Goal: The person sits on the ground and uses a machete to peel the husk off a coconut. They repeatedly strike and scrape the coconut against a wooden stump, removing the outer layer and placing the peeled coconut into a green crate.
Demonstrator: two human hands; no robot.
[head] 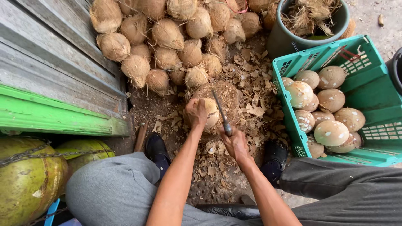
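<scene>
- The left hand (196, 112) wraps its fingers around a pale, partly peeled coconut (209, 112) and grips it tight.
- The coconut sits on a round, brown block (228, 98) on the ground, between the person's two feet.
- The right hand (235, 143) is closed in a fist around the handle of a knife (222, 114).
- The knife blade points up and away from the person. It lies just beside the coconut, on its right side. I cannot tell if the blade touches the coconut.
- Brown husk chips (251, 90) lie all over the ground around the block.
- A big pile of hairy brown coconuts (167, 37) sits behind the block, near a grey wooden wall (50, 50) with a green board at the bottom.
- A green plastic crate (368, 96) stands on the right. It holds smooth, peeled coconuts (331, 133) with pale spots.
- A dark bucket (284, 39) full of stringy husk stands behind the crate.
- Two big green coconuts (25, 180) sit at the bottom left with a chain over them.
- The person wears grey trousers and dark shoes (274, 157). One knee is on the left and one on the right.
</scene>
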